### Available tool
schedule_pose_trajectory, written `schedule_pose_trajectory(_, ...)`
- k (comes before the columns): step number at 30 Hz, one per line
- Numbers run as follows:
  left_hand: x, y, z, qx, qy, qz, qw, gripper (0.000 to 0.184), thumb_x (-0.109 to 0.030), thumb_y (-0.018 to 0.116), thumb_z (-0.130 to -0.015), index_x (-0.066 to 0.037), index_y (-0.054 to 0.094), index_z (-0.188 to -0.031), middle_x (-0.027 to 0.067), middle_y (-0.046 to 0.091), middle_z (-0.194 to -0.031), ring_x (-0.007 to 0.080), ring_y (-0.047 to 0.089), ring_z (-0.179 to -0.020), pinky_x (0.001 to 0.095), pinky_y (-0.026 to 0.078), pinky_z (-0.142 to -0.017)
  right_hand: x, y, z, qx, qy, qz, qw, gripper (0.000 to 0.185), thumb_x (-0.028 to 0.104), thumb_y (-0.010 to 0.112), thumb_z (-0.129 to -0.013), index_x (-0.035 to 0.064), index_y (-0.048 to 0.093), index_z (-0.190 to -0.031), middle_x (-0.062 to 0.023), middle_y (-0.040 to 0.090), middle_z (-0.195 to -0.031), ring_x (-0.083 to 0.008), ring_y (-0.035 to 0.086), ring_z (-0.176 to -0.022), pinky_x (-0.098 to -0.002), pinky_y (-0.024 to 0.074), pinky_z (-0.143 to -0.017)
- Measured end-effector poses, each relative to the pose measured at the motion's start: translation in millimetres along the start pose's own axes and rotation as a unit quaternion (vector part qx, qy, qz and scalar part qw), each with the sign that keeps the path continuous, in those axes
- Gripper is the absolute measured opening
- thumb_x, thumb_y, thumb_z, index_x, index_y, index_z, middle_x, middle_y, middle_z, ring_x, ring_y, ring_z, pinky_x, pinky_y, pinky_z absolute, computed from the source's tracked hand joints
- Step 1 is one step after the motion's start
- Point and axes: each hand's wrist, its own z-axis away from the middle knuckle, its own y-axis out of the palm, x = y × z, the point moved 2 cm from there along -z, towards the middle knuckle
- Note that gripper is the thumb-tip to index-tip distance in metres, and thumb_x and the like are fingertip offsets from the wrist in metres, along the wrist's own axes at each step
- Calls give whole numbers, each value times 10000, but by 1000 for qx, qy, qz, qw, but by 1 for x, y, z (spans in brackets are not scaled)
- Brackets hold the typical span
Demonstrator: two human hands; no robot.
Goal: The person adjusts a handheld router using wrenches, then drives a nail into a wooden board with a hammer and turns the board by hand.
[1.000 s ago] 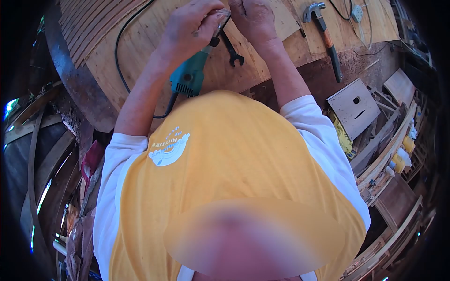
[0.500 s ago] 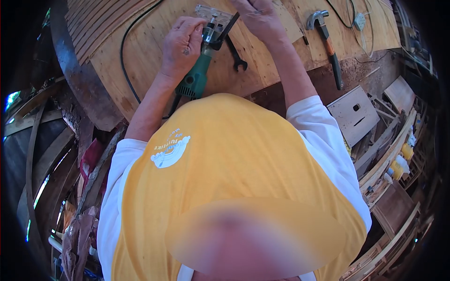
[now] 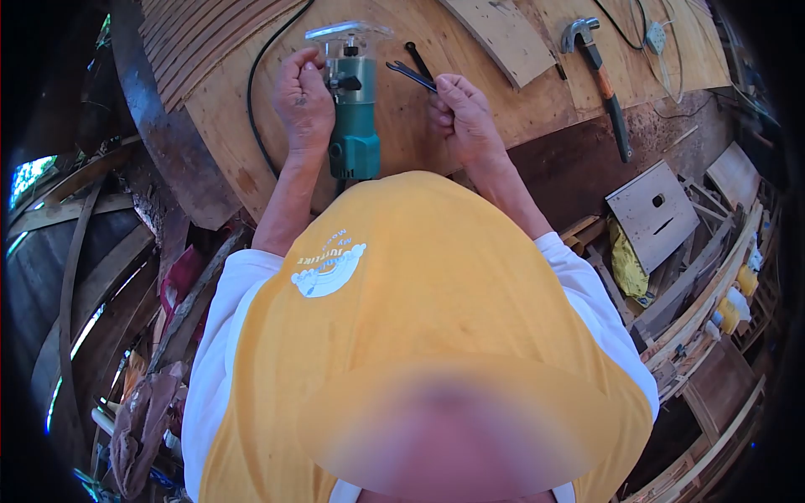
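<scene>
A green trim router (image 3: 355, 134) with a clear base plate (image 3: 348, 32) lies on the plywood bench, base end away from me. My left hand (image 3: 303, 99) is beside its left side, fingers curled and thumb pressed in near the black knob (image 3: 345, 83). Whatever those fingers hold, if anything, is hidden. In my right hand (image 3: 466, 119) is a dark open-end wrench (image 3: 411, 76), its forked jaw pointing left toward the router without touching it. A second dark wrench (image 3: 415, 57) rests on the bench just behind it.
A claw hammer (image 3: 600, 84) lies at the bench's right side, near a flat board (image 3: 503, 38). Slatted wood (image 3: 197, 42) covers the far left. A black cord (image 3: 254, 92) curves left of the router. Scrap panels (image 3: 654, 214) stand off to the right.
My right hand has drawn back toward me, taking the wrench off the router's collet. The router has turned straighter, and my left hand has shifted from over its collet to its left side.
</scene>
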Motion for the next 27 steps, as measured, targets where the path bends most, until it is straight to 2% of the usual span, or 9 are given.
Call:
schedule_pose_trajectory(3, 4, -13, 7, -7, -82, 13, 997, 190, -122, 547, -1059, -11, 683, -1133, 100, 710, -964, 156, 678, -901, 297, 534, -796, -7, 9, 11, 68, 29, 44, 996, 249, 189, 590, -1046, 40, 545, -1241, 8, 510, -786, -77, 467, -647, -229, 371, -547)
schedule_pose_trajectory(6, 11, -20, 16, 26, -82, 15, 996, 279, -230, 577, -1069, -14, 656, -1227, 120, 708, -977, 199, 681, -889, 328, 536, -814, -6, 24, 28, 69, 18, 202, 977, 394, 163, 543, -1044, 0, 471, -1395, -5, 541, -842, -85, 503, -726, -239, 434, -649)
schedule_pose_trajectory(9, -9, -24, 30, 90, -49, -55, 993, 461, -347, 638, -1033, -27, 577, -1359, 150, 715, -1011, 270, 697, -908, 381, 539, -846, -9, 23, 33, 74, 50, 212, 973, 431, 159, 532, -1040, -20, 462, -1425, -10, 558, -903, -86, 519, -791, -246, 461, -734)
schedule_pose_trajectory(10, -22, -27, 40, 164, -107, -75, 978, 772, -504, 757, -909, -13, 488, -1440, 185, 719, -1046, 322, 707, -954, 413, 542, -872, -10, 19, 30, 74, 55, 208, 974, 424, 162, 532, -1040, -18, 468, -1419, -10, 560, -913, -85, 523, -797, -246, 464, -735)
schedule_pose_trajectory(13, -36, -24, 45, 234, -168, -155, 945, 949, -543, 849, -776, 10, 462, -1444, 216, 721, -1056, 323, 717, -971, 404, 551, -878, -16, 11, 28, 74, 66, 197, 975, 408, 173, 534, -1040, -12, 487, -1400, -8, 569, -931, -84, 531, -804, -246, 470, -735)
schedule_pose_trajectory(14, -40, -21, 38, 237, -199, -115, 944, 939, -516, 880, -715, 48, 520, -1374, 232, 720, -1061, 308, 719, -974, 384, 561, -874, -15, 11, 29, 75, 67, 200, 975, 404, 178, 536, -1039, -8, 493, -1395, -8, 572, -929, -84, 533, -801, -247, 471, -734)
schedule_pose_trajectory(20, -6, -15, 40, 232, -267, 103, 930, 639, -356, 858, -780, 43, 634, -1226, 126, 716, -1038, 213, 708, -918, 325, 571, -810, 3, 7, 25, 41, 47, 86, 994, 384, 134, 561, -1009, 3, 522, -1368, -10, 567, -891, -103, 532, -795, -243, 443, -701)
schedule_pose_trajectory(22, -3, -12, 36, 233, -296, 202, 904, 585, -297, 833, -828, 26, 608, -1259, 95, 695, -1053, 177, 694, -895, 329, 587, -794, 12, 8, 23, 81, -13, 22, 996, 355, 121, 543, -1008, -20, 525, -1334, -27, 559, -864, -125, 531, -801, -252, 438, -692)
schedule_pose_trajectory(27, -13, -4, 23, 227, -345, 332, 848, 520, -234, 798, -877, 21, 577, -1272, 89, 676, -1072, 176, 693, -893, 363, 614, -782, 18, 24, 10, 120, 16, 40, 992, 251, 136, 538, -1012, 27, 537, -1237, -21, 567, -830, -124, 522, -733, -240, 413, -661)
